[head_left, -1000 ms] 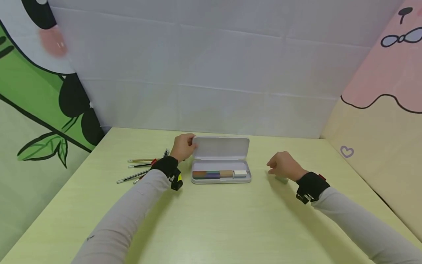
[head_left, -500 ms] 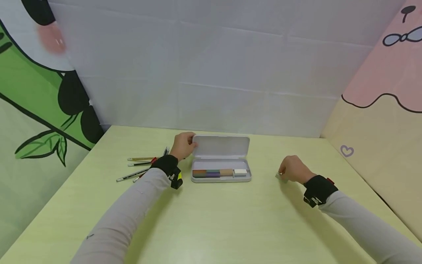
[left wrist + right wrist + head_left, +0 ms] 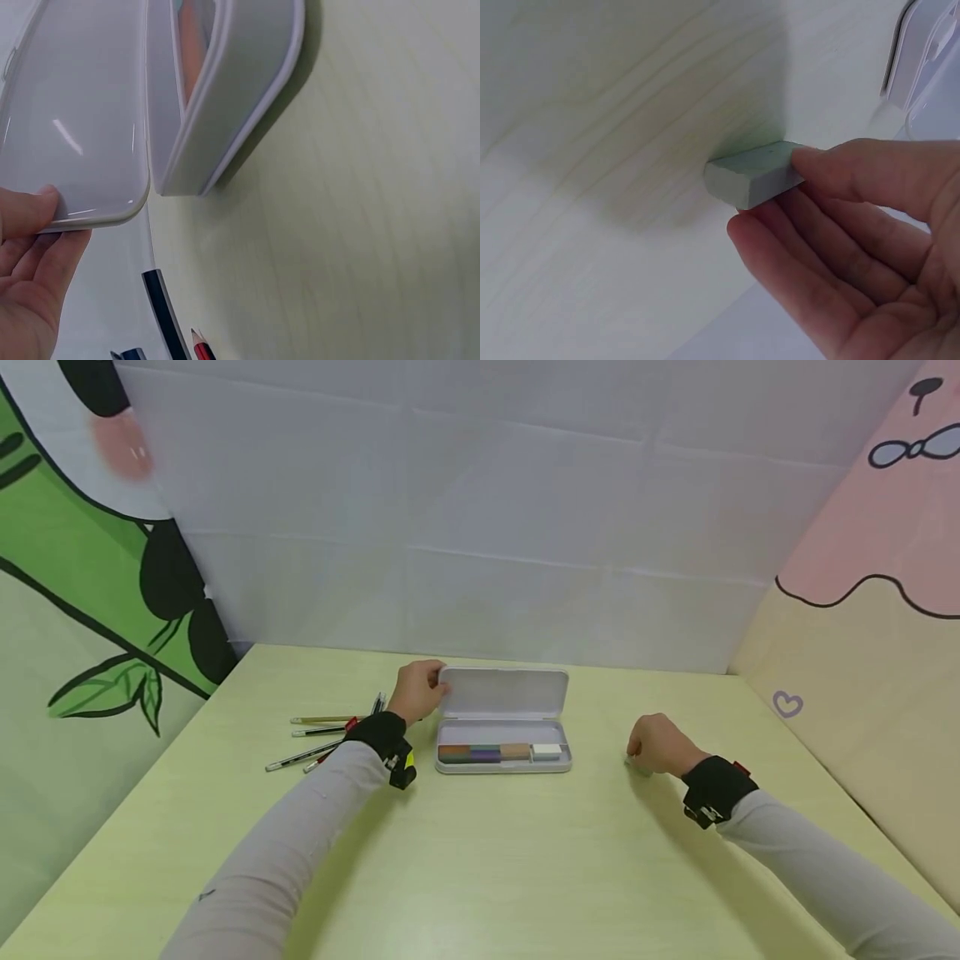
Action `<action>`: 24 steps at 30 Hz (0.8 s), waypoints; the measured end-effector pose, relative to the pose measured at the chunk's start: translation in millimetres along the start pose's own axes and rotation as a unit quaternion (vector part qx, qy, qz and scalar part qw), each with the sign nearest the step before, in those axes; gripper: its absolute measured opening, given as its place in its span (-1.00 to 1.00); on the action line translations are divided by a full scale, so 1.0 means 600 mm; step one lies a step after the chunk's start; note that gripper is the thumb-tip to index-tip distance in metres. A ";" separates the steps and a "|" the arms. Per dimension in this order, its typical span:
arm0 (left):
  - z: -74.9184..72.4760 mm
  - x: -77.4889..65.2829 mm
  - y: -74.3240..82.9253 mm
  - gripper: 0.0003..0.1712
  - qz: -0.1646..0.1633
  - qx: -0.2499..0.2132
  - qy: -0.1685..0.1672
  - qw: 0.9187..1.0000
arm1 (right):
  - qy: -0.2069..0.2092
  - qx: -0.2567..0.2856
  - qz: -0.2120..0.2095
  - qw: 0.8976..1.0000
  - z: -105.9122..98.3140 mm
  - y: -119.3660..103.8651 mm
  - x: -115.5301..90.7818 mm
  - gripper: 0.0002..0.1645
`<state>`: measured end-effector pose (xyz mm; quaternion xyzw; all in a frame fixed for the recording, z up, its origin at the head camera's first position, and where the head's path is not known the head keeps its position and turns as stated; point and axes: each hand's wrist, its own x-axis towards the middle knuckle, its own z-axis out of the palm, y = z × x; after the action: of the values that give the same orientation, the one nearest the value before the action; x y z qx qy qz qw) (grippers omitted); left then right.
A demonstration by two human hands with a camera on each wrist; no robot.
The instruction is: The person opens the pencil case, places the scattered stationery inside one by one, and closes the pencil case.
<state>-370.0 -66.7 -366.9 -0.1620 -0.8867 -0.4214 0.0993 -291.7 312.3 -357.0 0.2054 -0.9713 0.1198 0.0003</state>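
A white pencil case (image 3: 503,733) stands with its lid raised near the middle of the table. My left hand (image 3: 416,693) pinches the left edge of the lid (image 3: 82,112) between thumb and fingers. Off to the right of the case, my right hand (image 3: 663,745) pinches a pale green eraser (image 3: 757,174) low over the table. Thumb and fingertips hold one end of this block; the other end shows in the right wrist view. Inside the case lie several coloured blocks (image 3: 470,755) and a white eraser (image 3: 546,752).
Several pencils (image 3: 303,760) lie loosely left of the case, partly behind the left wrist. A dark pencil (image 3: 165,315) and a red one (image 3: 201,346) point toward the case. A pale wall cloth (image 3: 495,527) rises behind the table (image 3: 495,868).
My right hand has moved right, away from the case, then slightly back left. The left hand keeps its place at the lid, and the case stays where it was.
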 end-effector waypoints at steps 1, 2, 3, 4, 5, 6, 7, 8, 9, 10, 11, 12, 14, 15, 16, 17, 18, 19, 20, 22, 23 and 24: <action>-0.001 0.000 0.001 -0.72 0.000 0.000 0.001 1.000 | 0.001 -0.003 -0.003 1.000 -0.001 0.000 0.000 -0.90; -0.001 0.000 0.000 -0.73 0.002 0.000 0.001 1.000 | 0.002 -0.008 -0.007 1.000 -0.001 0.000 0.001 -0.88; -0.001 -0.001 0.001 -0.73 0.002 0.000 0.001 1.000 | 0.003 -0.009 -0.010 1.000 -0.002 -0.001 0.001 -0.87; -0.002 -0.001 0.001 -0.73 0.002 -0.001 0.000 1.000 | 0.002 -0.009 -0.013 1.000 -0.003 -0.001 0.002 -0.86; -0.002 -0.001 0.002 -0.72 0.001 -0.003 -0.001 1.000 | 0.001 -0.009 -0.016 1.000 -0.005 -0.002 0.002 -0.86; -0.003 -0.002 0.002 -0.72 0.000 -0.003 -0.002 1.000 | -0.002 -0.006 -0.019 1.000 -0.007 -0.003 0.003 -0.86; -0.003 -0.002 0.003 -0.71 -0.002 -0.002 -0.003 1.000 | -0.003 -0.003 -0.021 1.000 -0.008 -0.004 0.004 -0.85; -0.004 -0.003 0.003 -0.71 -0.002 -0.002 -0.003 1.000 | -0.004 -0.001 -0.023 1.000 -0.011 -0.007 0.005 -0.85; -0.004 -0.004 0.005 -0.70 -0.003 -0.002 -0.003 1.000 | -0.003 0.002 -0.026 1.000 -0.014 -0.010 0.006 -0.85; -0.004 -0.004 0.005 -0.70 -0.004 -0.001 -0.003 1.000 | -0.003 0.003 -0.027 1.000 -0.017 -0.012 0.009 -0.85; -0.004 -0.005 0.005 -0.71 -0.004 0.000 -0.002 1.000 | -0.003 0.005 -0.028 1.000 -0.019 -0.015 0.011 -0.85; -0.004 -0.005 0.005 -0.71 -0.003 0.002 -0.001 1.000 | -0.001 0.006 -0.028 1.000 -0.021 -0.019 0.013 -0.86; -0.004 -0.005 0.007 -0.72 -0.001 0.001 0.000 1.000 | 0.003 0.005 -0.031 1.000 -0.025 -0.025 0.016 -0.86; -0.004 -0.005 0.009 -0.72 -0.001 0.001 0.000 1.000 | 0.004 0.006 -0.031 0.999 -0.027 -0.028 0.017 -0.87; -0.004 -0.006 0.010 -0.72 0.000 0.001 0.000 1.000 | 0.005 0.005 -0.034 0.999 -0.028 -0.030 0.018 -0.87; -0.004 -0.006 0.011 -0.73 0.000 0.001 0.001 1.000 | 0.007 0.005 -0.039 0.999 -0.028 -0.032 0.019 -0.87; -0.004 -0.006 0.012 -0.73 0.001 0.002 0.001 1.000 | 0.009 0.005 -0.046 0.999 -0.029 -0.035 0.019 -0.87; -0.004 -0.006 0.012 -0.73 0.000 0.002 0.000 1.000 | 0.011 0.003 -0.053 0.999 -0.029 -0.037 0.021 -0.88; -0.004 -0.007 0.012 -0.73 0.000 0.003 0.000 1.000 | 0.013 0.001 -0.061 0.998 -0.028 -0.039 0.023 -0.89; -0.004 -0.007 0.011 -0.74 0.001 0.006 0.002 1.000 | 0.017 -0.003 -0.086 0.996 -0.027 -0.043 0.027 -0.90; -0.005 -0.006 0.010 -0.74 0.002 0.006 0.002 1.000 | 0.019 -0.004 -0.097 0.995 -0.026 -0.044 0.030 -0.90; -0.005 -0.006 0.008 -0.74 0.003 0.006 0.003 1.000 | 0.020 -0.004 -0.107 0.994 -0.025 -0.046 0.033 -0.91</action>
<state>-364.6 -66.8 -362.7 -0.1628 -0.8886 -0.4159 0.1046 -299.3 283.4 -334.8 0.3053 -0.9442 0.1190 0.0334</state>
